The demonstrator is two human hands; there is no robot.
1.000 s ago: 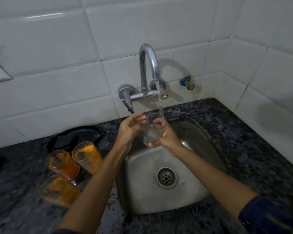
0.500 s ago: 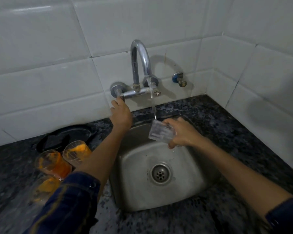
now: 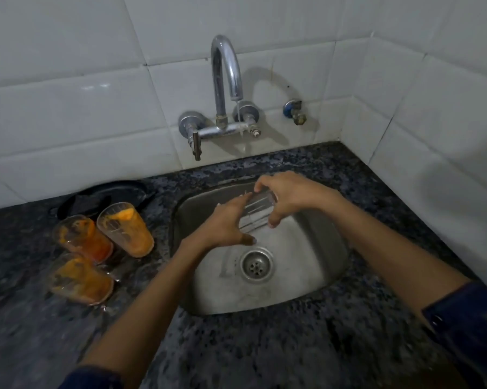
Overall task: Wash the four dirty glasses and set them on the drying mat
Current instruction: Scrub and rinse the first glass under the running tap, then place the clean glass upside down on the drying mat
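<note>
A clear ribbed glass (image 3: 255,213) lies on its side between my hands over the steel sink (image 3: 315,265). My right hand (image 3: 288,196) grips it from above and behind. My left hand (image 3: 227,227) rests against its near side, fingers spread. Three dirty glasses smeared with orange residue stand on the counter left of the sink: one at the back right (image 3: 125,228), one at the back left (image 3: 82,238), one in front (image 3: 79,279). Only a thin trickle of water hangs from the tap spout (image 3: 227,68).
A black pan or tray (image 3: 104,196) lies behind the dirty glasses by the wall. The tap lever (image 3: 196,141) hangs left of the spout, a small blue valve (image 3: 293,109) is on the tiles to the right. Dark speckled granite counter (image 3: 293,349) surrounds the sink, tiled walls behind and right.
My left hand left the tap lever and came back down onto the glass. The water stream has thinned to a trickle. The glass sits lower in the sink, held sideways.
</note>
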